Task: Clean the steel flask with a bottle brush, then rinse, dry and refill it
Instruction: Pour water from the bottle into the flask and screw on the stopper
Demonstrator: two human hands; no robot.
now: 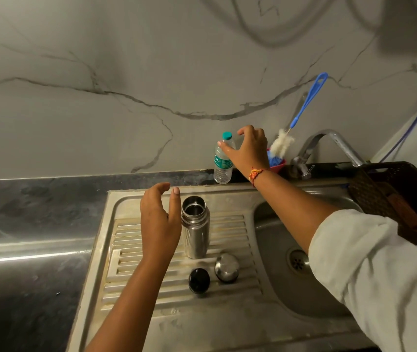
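**Grip the bottle low and steady the flask before you pour**

The steel flask stands upright and uncapped on the ribbed drainboard, with its black stopper and steel cap lying just in front of it; your left hand sits just beside it, fingers relaxed and holding nothing, and I cannot tell whether the thumb touches the wall. Your right hand arches over the water bottle at the back of the tabletop, thumb on its shoulder, fingers spread and not yet closed. This looks like the reach for water; wrap the fingers round the bottle's body, not the cap, since thin plastic probably dents and slips; lift it straight up, away from the bottle brush in the pink holder close by. Curl the left fingers round the flask before you pour; its mouth is narrow, and it may tip on the ribs.
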